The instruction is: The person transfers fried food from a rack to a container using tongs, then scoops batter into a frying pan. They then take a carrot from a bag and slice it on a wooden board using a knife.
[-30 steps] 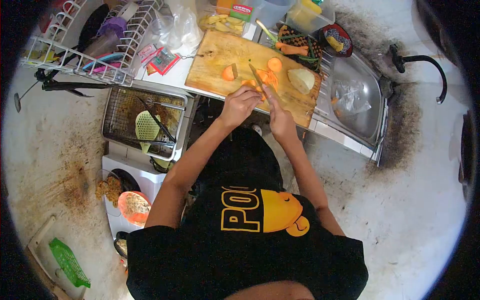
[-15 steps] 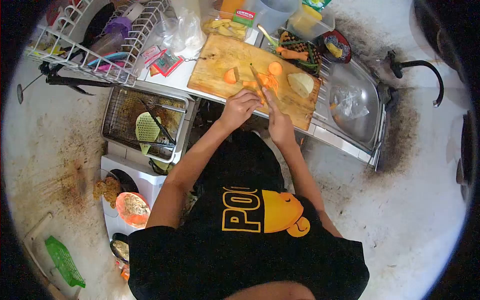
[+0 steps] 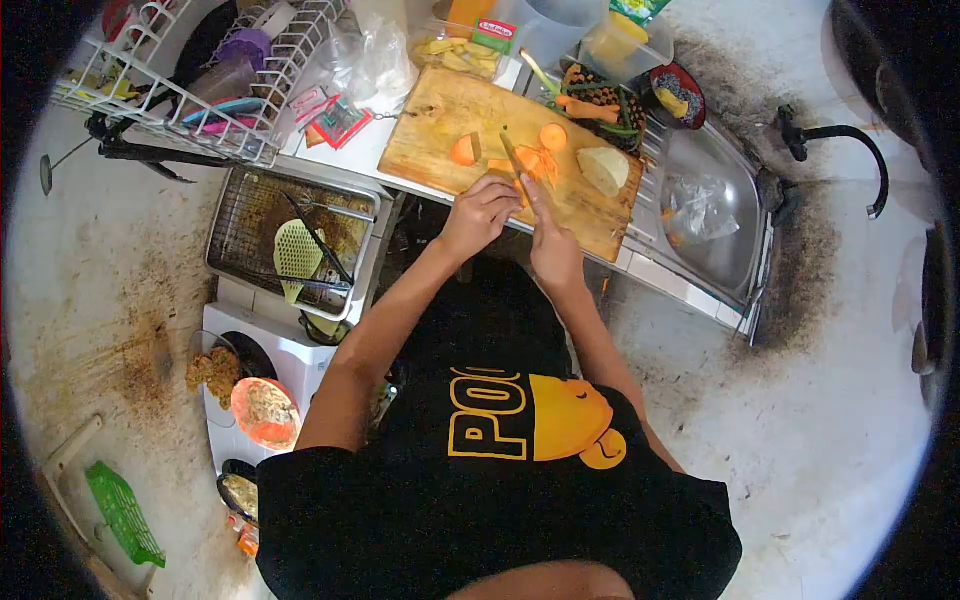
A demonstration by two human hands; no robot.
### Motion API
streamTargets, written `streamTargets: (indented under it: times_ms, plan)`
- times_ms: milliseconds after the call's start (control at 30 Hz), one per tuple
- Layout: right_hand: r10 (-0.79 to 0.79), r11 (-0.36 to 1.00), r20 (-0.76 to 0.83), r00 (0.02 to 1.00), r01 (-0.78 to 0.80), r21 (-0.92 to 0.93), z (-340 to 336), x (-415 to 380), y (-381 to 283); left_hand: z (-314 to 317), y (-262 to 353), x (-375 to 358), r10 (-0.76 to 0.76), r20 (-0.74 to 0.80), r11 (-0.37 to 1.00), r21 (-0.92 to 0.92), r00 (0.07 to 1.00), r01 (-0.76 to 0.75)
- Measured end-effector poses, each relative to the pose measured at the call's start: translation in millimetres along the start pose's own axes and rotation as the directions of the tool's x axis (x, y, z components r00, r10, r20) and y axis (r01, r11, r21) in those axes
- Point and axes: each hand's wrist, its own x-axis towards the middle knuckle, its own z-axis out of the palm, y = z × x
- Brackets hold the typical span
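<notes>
A wooden cutting board (image 3: 440, 120) lies on the counter in front of me. My right hand (image 3: 553, 245) is closed around a knife (image 3: 513, 155), whose blade points away from me over the board. My left hand (image 3: 483, 213) is closed at the near edge of the board, fingers bent against an orange carrot piece (image 3: 521, 195) beside the blade; most of that piece is hidden. Cut carrot slices (image 3: 540, 165) lie just right of the knife. A carrot chunk (image 3: 464, 150) and another carrot piece (image 3: 552, 137) rest farther back. At the right sits a pale vegetable wedge (image 3: 604, 171).
To the right is a metal sink (image 3: 700, 255) holding a plastic bag (image 3: 697, 208). Behind the board stand a tub of yellow pieces (image 3: 455, 52) and a basket with carrots (image 3: 595, 108). A white dish rack (image 3: 290, 80) and a tray with a green slotted turner (image 3: 297, 252) are leftward.
Both hands and the knife stay almost in place, with the right hand shifted very slightly left. The whole view has moved a little.
</notes>
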Motion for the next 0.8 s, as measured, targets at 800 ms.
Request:
streamTargets:
  times_ms: [800]
  plan:
    - [-0.032,0.998,-0.044,0.999,0.035,0.052,0,-1,-11,-3,-1,0,0.006,-0.013,0.999,-0.034,1.000,-0.006]
